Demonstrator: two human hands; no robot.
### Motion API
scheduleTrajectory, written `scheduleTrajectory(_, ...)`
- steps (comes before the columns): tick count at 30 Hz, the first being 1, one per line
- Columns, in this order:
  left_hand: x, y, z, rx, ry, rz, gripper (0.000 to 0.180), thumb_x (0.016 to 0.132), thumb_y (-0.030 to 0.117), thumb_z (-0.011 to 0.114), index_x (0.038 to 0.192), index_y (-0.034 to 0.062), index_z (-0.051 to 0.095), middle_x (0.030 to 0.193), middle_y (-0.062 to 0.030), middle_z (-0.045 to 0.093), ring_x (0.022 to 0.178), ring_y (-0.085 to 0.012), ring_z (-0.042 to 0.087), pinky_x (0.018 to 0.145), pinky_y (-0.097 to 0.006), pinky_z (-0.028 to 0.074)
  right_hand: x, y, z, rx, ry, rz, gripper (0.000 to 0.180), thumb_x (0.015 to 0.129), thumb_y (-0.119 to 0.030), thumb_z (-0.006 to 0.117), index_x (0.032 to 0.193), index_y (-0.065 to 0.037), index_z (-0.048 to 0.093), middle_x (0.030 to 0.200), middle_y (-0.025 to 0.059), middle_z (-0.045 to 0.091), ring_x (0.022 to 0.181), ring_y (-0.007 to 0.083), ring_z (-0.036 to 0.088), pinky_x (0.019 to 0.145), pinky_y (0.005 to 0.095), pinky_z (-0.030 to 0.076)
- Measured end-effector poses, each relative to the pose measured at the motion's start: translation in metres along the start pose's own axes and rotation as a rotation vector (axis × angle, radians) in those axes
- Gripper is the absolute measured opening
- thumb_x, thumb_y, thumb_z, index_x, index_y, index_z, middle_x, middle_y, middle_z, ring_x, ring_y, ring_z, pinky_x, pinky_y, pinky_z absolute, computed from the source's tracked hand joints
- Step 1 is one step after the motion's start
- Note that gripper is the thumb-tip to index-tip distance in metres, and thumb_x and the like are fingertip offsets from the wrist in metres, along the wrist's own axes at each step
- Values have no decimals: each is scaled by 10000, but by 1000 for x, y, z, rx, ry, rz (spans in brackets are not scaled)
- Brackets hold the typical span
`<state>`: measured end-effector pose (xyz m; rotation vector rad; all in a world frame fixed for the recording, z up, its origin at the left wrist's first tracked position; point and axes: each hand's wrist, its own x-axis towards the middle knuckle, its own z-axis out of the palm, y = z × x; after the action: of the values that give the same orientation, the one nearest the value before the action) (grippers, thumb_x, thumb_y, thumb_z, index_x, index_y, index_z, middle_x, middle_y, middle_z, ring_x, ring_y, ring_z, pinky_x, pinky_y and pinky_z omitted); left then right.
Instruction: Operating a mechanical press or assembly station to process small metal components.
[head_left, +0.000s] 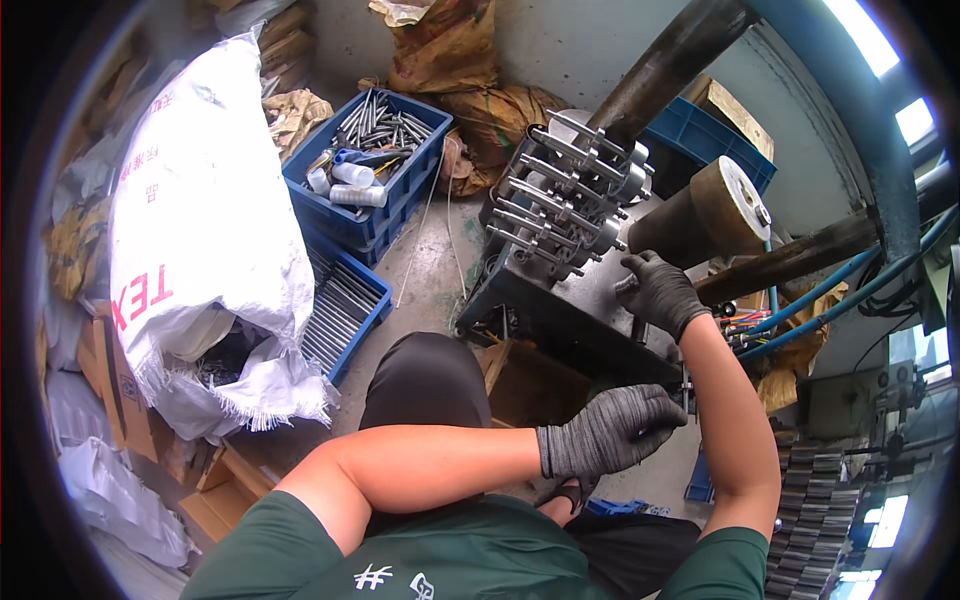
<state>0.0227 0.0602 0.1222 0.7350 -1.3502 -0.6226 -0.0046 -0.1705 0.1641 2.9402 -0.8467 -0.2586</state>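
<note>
My right hand point(655, 292), in a dark glove, rests with its fingers spread on the top of a dark metal machine block point(560, 315). Just beyond it, a fixture with several shiny steel pins point(560, 190) sticks out from the machine. My left hand point(612, 430), in a grey knit glove, reaches across my body and is curled at the block's near right edge. Whether it holds anything is hidden by the fingers. A thick brown cylinder with a pale end face point(712, 212) lies right of the pins.
A blue crate of steel rods and white tubes point(365, 160) stands at back left, with a second blue crate of rods point(340, 310) in front of it. A big white woven sack point(200, 230) sits at left. Blue hoses point(830, 290) and dark shafts point(670, 60) run at right. A wooden box point(520, 385) is by my knee.
</note>
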Motion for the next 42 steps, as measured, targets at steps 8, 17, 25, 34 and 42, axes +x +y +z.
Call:
scheduleTrajectory(8, 0, -6, 4, -59, 18, -48, 279, 868, 21, 726, 1143, 61, 699, 1046, -113, 679, 989, -323, 686, 870, -397, 566, -17, 12, 9, 127, 214, 18, 353, 830, -115, 761, 1173, -58, 698, 1085, 171, 703, 982, 372, 706, 877, 445, 572)
scheduleTrajectory(17, 11, -17, -1, -154, 76, -177, 251, 943, 18, 681, 1193, 40, 690, 1052, -84, 688, 985, -167, 677, 874, -329, 556, -133, 7, -19, 568, 365, 171, 267, 839, -130, 810, 1047, -44, 665, 955, 180, 707, 823, 323, 724, 743, 401, 579)
scheduleTrajectory(25, 22, -30, -37, -481, 413, -536, 257, 1003, 118, 657, 1249, 43, 645, 1068, -82, 700, 898, -122, 672, 766, -289, 564, -287, -16, 33, 991, 398, 175, 182, 813, -71, 814, 944, -26, 697, 950, 130, 700, 814, 253, 715, 712, 361, 576)
scheduleTrajectory(34, 130, -25, -139, -808, 720, -473, 154, 987, 171, 647, 1091, 61, 617, 985, -98, 685, 888, -211, 681, 761, -287, 594, -322, -20, 31, 688, 414, 103, 113, 806, -65, 762, 907, -36, 719, 975, 155, 679, 835, 343, 694, 736, 418, 579)
scheduleTrajectory(42, 184, -54, -194, -744, 742, -715, 111, 993, 174, 633, 951, 72, 647, 819, -67, 683, 695, -193, 662, 657, -284, 595, -336, -12, 22, 683, 375, 81, 131, 803, -94, 745, 915, -38, 706, 967, 163, 672, 842, 360, 690, 740, 428, 576)
